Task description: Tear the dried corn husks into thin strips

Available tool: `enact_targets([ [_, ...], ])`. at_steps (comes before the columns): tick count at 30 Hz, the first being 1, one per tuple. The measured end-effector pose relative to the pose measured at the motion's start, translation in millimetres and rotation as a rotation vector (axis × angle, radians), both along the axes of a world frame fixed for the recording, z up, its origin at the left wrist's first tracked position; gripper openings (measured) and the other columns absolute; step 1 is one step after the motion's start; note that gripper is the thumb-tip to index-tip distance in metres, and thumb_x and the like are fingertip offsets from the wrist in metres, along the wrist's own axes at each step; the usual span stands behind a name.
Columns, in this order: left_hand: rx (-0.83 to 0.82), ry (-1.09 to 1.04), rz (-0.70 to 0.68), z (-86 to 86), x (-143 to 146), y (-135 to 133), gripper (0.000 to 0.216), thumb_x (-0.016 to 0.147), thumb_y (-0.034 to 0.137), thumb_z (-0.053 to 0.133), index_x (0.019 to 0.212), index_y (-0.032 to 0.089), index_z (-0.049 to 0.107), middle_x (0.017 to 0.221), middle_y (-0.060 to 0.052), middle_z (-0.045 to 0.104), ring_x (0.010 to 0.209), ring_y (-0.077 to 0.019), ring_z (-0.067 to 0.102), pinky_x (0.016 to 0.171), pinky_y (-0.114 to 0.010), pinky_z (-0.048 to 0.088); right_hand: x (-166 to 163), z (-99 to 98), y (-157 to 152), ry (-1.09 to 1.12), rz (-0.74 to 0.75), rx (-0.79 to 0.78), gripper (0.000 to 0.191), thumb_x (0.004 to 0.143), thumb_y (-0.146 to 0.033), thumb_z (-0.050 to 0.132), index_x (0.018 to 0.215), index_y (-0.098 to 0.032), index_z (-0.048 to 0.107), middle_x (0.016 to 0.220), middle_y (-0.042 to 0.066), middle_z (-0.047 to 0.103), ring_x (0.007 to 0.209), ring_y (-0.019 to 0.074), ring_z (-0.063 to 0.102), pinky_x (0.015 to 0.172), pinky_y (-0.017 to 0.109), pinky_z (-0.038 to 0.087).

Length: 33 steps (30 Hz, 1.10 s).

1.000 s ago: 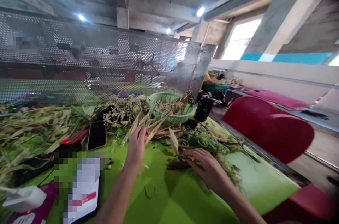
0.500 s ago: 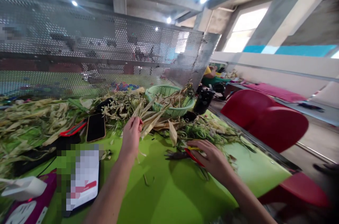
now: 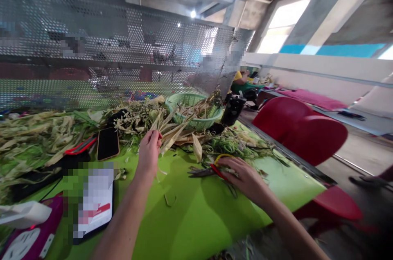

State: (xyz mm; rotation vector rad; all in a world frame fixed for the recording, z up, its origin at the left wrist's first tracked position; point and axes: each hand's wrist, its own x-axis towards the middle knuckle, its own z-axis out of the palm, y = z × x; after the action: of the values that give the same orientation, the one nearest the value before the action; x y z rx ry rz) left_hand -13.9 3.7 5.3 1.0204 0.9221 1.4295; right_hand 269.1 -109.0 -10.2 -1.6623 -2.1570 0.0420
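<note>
My left hand (image 3: 149,149) is closed around a bunch of dried husk strips (image 3: 158,123), whose pale ends fan out past the fingers. My right hand (image 3: 241,172) lies low over the table with its fingers on the handles of a pair of scissors (image 3: 201,172). One handle is red, the other yellow, and the dark blades point left, slightly parted. Part of the grip is hidden under the hand. Long dry leaves (image 3: 176,137) lie between the hands, one pale leaf (image 3: 197,148) curling toward the scissors. Beyond them sits a green plastic basket (image 3: 201,123) with dry stalks in it.
Two phones, one dark (image 3: 108,144) and one lit (image 3: 100,211), lie left of my forearm. Nearby are a white charger (image 3: 27,213) and a red-edged tool (image 3: 81,146). A black tumbler (image 3: 233,110) stands right. Red chairs (image 3: 307,125) flank the green table (image 3: 184,219).
The view has tilted down slightly and shifted. Both hands keep nearly the same places, and the scissor blades appear a little wider apart.
</note>
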Motion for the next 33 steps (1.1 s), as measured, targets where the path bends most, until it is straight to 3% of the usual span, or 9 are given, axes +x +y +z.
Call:
enact_targets([
  [6, -0.032, 0.016, 0.008, -0.1, 0, -1, 0.029, 0.080, 0.044, 0.057, 0.072, 0.017, 0.053, 0.053, 0.007, 0.039, 0.041, -0.0035, 0.026, 0.039, -0.016, 0.016, 5, 19.8, 35, -0.041, 0.011, 0.067, 0.027, 0.089, -0.024, 0.050, 0.112, -0.025, 0.064, 0.112, 0.007, 0.067, 0.103, 0.0238, 0.061, 0.090, 0.040, 0.048],
  [14, -0.031, -0.009, -0.005, 1.9, 0, -1, 0.029, 0.079, 0.044, 0.058, 0.072, 0.017, 0.053, 0.053, 0.007, 0.038, 0.042, -0.0036, 0.026, 0.040, -0.016, 0.017, -16, 17.4, 78, -0.168, 0.008, 0.010, 0.017, 0.079, -0.024, 0.063, 0.094, -0.020, 0.070, 0.095, 0.007, 0.063, 0.093, 0.0231, 0.058, 0.078, 0.033, 0.045],
  [17, -0.036, -0.038, -0.007, 3.2, 1, -1, 0.030, 0.078, 0.045, 0.059, 0.071, 0.017, 0.052, 0.052, 0.007, 0.038, 0.042, -0.0034, 0.026, 0.040, -0.016, 0.017, -25, 21.8, 80, -0.070, 0.065, -0.003, 0.008, 0.075, -0.015, 0.062, 0.079, -0.019, 0.069, 0.087, 0.005, 0.063, 0.090, 0.0210, 0.057, 0.079, 0.031, 0.044],
  [21, -0.025, -0.054, -0.044, 6.5, 1, -3, 0.030, 0.078, 0.045, 0.059, 0.070, 0.017, 0.050, 0.050, 0.008, 0.036, 0.041, -0.0037, 0.025, 0.040, -0.017, 0.016, -29, 35.7, 74, 0.188, 0.149, -0.117, 0.007, 0.074, -0.016, 0.060, 0.078, -0.017, 0.066, 0.081, 0.003, 0.063, 0.080, 0.0182, 0.057, 0.073, 0.029, 0.044],
  [25, 0.005, 0.020, -0.145, 9.8, 5, -8, 0.031, 0.080, 0.046, 0.057, 0.069, 0.017, 0.051, 0.052, 0.006, 0.042, 0.042, -0.0047, 0.027, 0.041, -0.018, 0.015, -28, 51.5, 64, 0.439, 0.150, -0.320, 0.005, 0.074, -0.019, 0.058, 0.077, -0.017, 0.062, 0.070, -0.001, 0.059, 0.066, 0.0139, 0.054, 0.061, 0.024, 0.041],
  [29, 0.044, 0.005, -0.343, 11.1, 18, -21, 0.031, 0.081, 0.046, 0.056, 0.071, 0.017, 0.053, 0.061, 0.002, 0.054, 0.042, -0.0044, 0.025, 0.041, -0.020, 0.015, -35, 68.3, 52, 0.535, 0.212, -0.372, 0.008, 0.073, -0.022, 0.062, 0.079, -0.017, 0.062, 0.070, -0.001, 0.057, 0.063, 0.0126, 0.051, 0.058, 0.023, 0.039],
  [33, 0.014, -0.040, -0.511, 8.3, 35, -37, 0.031, 0.081, 0.048, 0.056, 0.074, 0.018, 0.052, 0.048, 0.008, 0.035, 0.041, -0.0053, 0.017, 0.042, -0.021, 0.012, -50, 79.1, 43, 0.604, 0.300, -0.391, 0.015, 0.074, -0.029, 0.068, 0.076, -0.017, 0.060, 0.077, 0.001, 0.059, 0.072, 0.0145, 0.055, 0.065, 0.025, 0.043],
])
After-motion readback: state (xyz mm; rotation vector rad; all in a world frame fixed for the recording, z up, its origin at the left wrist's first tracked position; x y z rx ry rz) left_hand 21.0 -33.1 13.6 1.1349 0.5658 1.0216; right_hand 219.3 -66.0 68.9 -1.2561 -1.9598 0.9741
